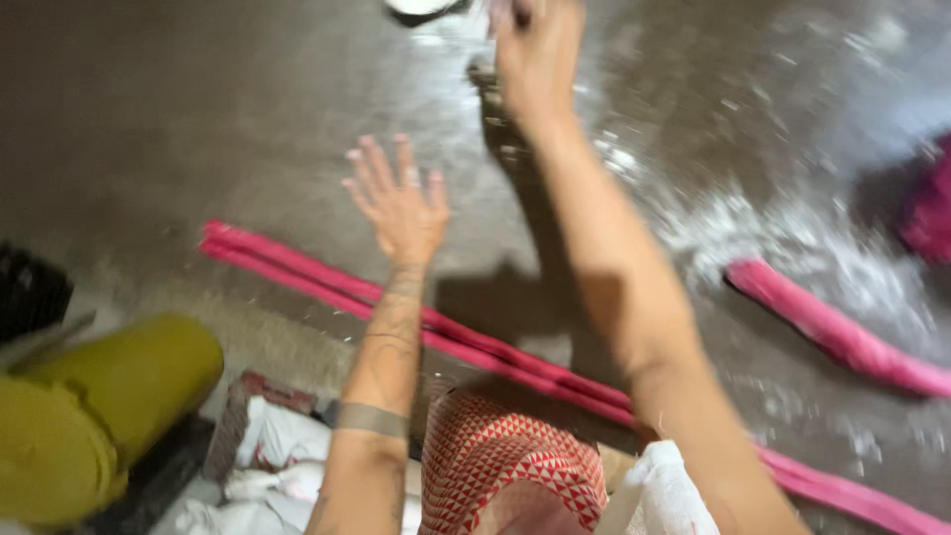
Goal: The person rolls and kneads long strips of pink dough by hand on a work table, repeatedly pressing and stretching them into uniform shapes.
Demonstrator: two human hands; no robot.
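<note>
- Frame is motion-blurred, fine detail unreliable.
- Left hand [401,203]: fingers spread, palm down, hovering over the wet grey floor [198,129]; holds nothing.
- Right hand [538,54]: stretched far forward to the top edge, just beside a white round object [421,8] that is cut off by the frame. Can't tell if the fingers are closed on anything; too blurred.
- Hands well apart, right far ahead of left.
- Long pink rolled cloth [327,282] lies on the floor under both forearms; a second pink roll [832,332] sits to the right, near white powdery splatter [792,238].
- Yellow-green roll [109,396] at lower left, red-white patterned cloth [505,456] nearest the body.
- Judgement: floor looks slick, so for a reach this long, brace with the free left hand and slow down at the far end.
</note>
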